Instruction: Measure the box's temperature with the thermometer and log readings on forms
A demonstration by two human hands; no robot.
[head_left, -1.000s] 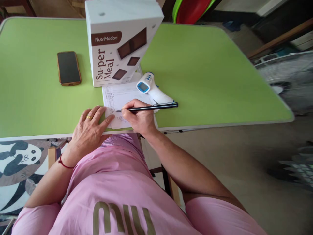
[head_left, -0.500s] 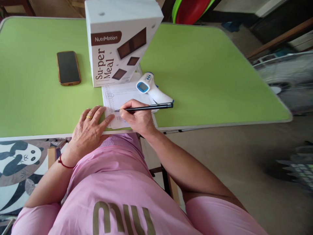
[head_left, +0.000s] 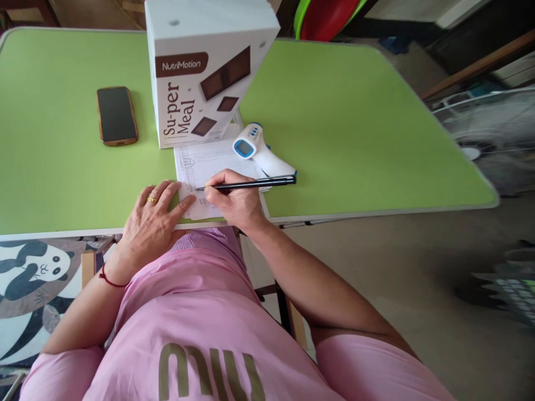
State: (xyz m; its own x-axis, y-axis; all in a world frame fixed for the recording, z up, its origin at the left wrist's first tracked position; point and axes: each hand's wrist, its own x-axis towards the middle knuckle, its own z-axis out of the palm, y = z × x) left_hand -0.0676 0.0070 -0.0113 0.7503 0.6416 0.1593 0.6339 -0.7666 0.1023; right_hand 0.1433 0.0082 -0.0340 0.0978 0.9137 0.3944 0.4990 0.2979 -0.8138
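A black pen [head_left: 267,182] is gripped in my right hand [head_left: 236,200], its tip at the left part of a white sheet of paper [head_left: 209,161]. Small handwriting runs along the sheet's left side. My left hand [head_left: 156,214] lies flat with fingers spread, on the table edge and the paper's lower left edge. A white and blue infrared thermometer [head_left: 261,150] lies on its side across the paper's right part, just beyond my right hand. Behind the paper stands a white NutriMotion box [head_left: 204,78], which hides the sheet's far end.
The green table [head_left: 343,128] has a pale rim. On its left lies a phone [head_left: 117,116] in a brown case. A fan [head_left: 493,133] stands off the right edge, and a red and green basin [head_left: 328,19] is behind the table. A panda-patterned cloth [head_left: 37,278] shows at lower left.
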